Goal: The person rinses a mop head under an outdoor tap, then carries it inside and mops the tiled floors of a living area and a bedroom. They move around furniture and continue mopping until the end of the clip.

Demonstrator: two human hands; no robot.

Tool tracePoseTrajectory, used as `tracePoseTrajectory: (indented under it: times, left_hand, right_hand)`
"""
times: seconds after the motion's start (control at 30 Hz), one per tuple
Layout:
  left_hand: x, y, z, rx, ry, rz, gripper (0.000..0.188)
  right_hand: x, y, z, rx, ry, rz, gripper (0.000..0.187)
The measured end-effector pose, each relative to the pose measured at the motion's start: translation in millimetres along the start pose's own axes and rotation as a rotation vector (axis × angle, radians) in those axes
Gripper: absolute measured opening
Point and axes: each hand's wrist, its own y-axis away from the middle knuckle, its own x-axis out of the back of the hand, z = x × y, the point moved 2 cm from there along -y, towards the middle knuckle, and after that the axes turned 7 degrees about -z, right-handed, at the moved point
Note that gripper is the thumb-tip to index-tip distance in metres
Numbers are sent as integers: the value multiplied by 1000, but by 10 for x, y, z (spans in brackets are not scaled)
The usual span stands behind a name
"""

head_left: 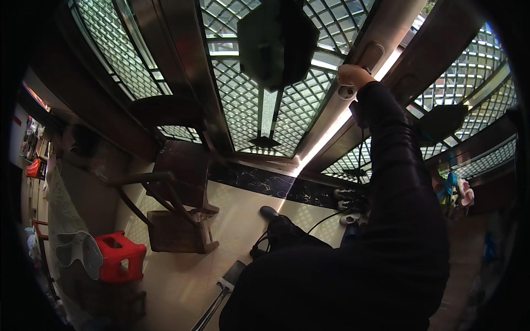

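Note:
My right hand (354,76) reaches up to the edge of a dark-framed lattice glass door (270,118). Its fingers are curled closed at the door handle (372,55), and a round lock fitting (346,92) sits just below them. A bright strip of daylight shows between this door and the neighbouring lattice door (466,83), so the door stands slightly ajar. The dark sleeve of my right arm crosses the right side of the view. My left hand is out of sight.
Wooden chairs (174,231) stand left of the door. Beyond them is a red plastic stool (122,256). A black marble threshold (248,181) runs along the doorway, with shoes (349,219) at its right. A long-handled tool (223,287) lies near my feet, and a dark cable (326,218) crosses the floor.

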Motion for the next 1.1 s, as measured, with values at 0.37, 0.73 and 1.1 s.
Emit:
tracePoseTrajectory:
  times: [0.37, 0.73, 1.1]
  left_hand:
    - [-56, -346, -315, -103, 279, -133, 15]
    - [568, -532, -583, -147, 61, -127, 29]
    - [1095, -226, -39, -99, 626, 225, 23]
  right_hand:
    - [-406, 492, -467, -215, 375, 5, 20]
    - [-905, 515, -178, 155, 754, 505, 10]
    - [245, 919, -564, -247, 139, 270, 29]
